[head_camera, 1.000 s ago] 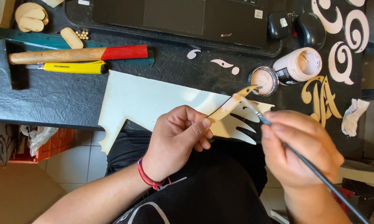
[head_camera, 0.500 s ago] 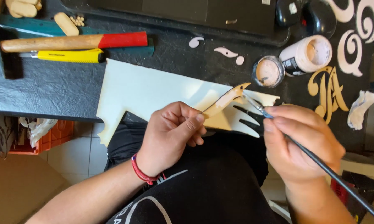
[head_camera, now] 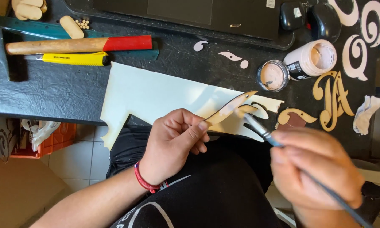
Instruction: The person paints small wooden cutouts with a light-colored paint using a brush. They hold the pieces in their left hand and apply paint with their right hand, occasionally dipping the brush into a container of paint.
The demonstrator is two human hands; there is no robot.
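— Right hand [head_camera: 314, 169] blurred, brush [head_camera: 261, 131] tip smeared — bristles impossible to make out.
— Brush handle cut off at bottom edge; laptop [head_camera: 190, 14] cropped at the top; wooden cutout [head_camera: 230, 109] partly hidden by left hand [head_camera: 171, 143].

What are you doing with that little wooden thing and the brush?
A person is painting a thin curved wooden cutout. The left hand pinches it by one end over a pale sheet on the dark table. The right hand holds a slim paintbrush, its tip at the cutout. An open jar of pale pink paint lies on its side beside its lid. A hammer and other wooden letters lie nearby.
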